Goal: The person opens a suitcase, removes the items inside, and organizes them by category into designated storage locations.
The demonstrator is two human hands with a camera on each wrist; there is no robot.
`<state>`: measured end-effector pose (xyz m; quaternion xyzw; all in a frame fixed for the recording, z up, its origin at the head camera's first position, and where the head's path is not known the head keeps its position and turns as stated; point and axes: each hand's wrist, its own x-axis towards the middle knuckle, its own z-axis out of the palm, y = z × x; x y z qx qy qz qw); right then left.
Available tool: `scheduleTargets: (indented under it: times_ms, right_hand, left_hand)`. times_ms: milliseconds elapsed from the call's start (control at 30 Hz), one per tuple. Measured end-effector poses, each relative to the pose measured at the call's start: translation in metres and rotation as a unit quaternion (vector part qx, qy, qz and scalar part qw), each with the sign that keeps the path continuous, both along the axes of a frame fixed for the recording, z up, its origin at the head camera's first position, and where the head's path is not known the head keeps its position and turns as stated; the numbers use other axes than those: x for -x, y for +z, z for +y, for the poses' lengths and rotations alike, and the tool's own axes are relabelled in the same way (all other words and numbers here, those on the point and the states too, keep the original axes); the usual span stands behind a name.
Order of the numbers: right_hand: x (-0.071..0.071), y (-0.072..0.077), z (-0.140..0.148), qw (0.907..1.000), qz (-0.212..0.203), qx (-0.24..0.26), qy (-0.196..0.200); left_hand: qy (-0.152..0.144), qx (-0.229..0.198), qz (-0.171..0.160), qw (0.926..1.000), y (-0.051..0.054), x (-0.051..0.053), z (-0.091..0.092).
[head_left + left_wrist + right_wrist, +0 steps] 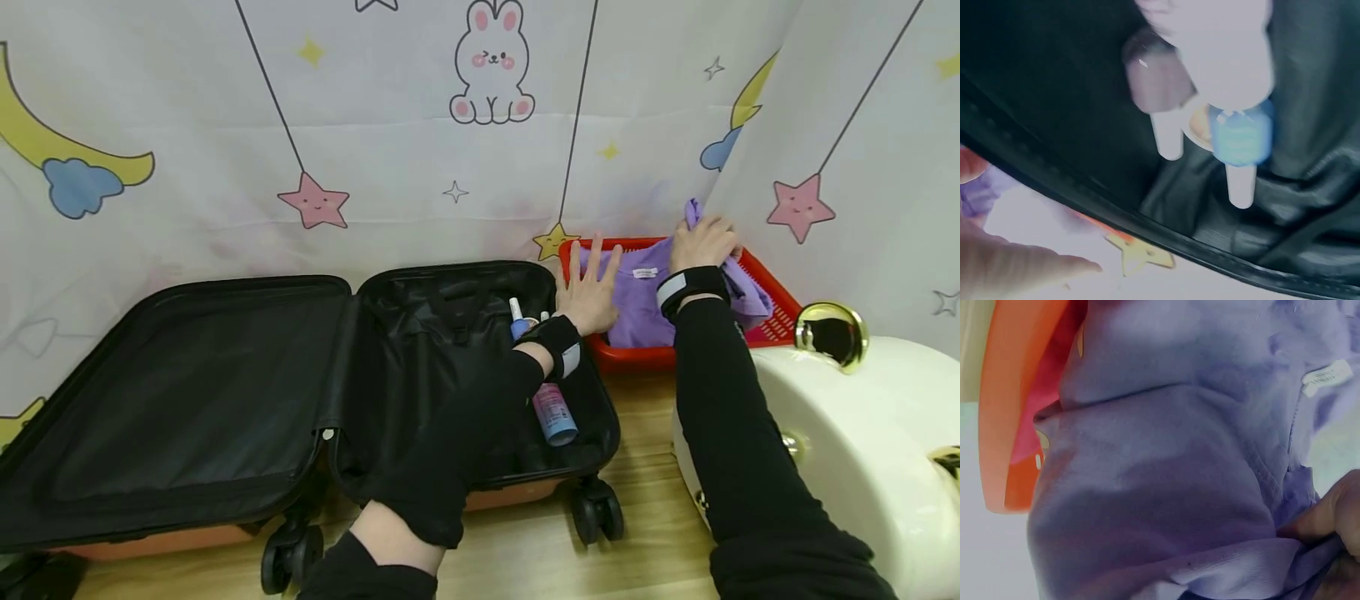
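Note:
My right hand pinches a purple garment at its upper right, and the cloth bunches by the fingers. In the right wrist view, the garment drapes in broad folds and shows a white label. Most of it lies in a red plastic basket. With fingers spread, my left hand is over the suitcase's right rim and the basket's left edge; I cannot tell whether it touches either. Below its wrist, a pink-and-blue can lies inside the black-lined suitcase.
The left wrist view shows a blue bottle and a dark bottle, both with narrow white tips, and a small round item. A white tub-like fixture with a gold fitting stands right. The suitcase's other half lies open left.

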<state>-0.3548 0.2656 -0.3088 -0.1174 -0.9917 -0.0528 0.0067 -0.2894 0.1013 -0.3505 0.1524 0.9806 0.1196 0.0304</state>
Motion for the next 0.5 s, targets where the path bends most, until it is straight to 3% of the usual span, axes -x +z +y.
scheduleTargets:
  times_ms: [133,233,500]
  right_hand:
    - [-0.002,0.003,-0.002,0.9997,0.014,0.014,-0.017]
    - [-0.004,0.01,-0.005,0.9999,0.004,-0.008,-0.014]
    - [-0.006,0.032,-0.024,0.9982,0.014,0.037,0.045]
  left_hand:
    - [-0.008,0.004,-0.03,0.9995,0.006,0.001,-0.016]
    - [-0.023,0.003,-0.054,0.9983,0.013,-0.003,-0.029]
    - [-0.063,0.026,-0.104,0.9923,0.035,-0.022,-0.064]
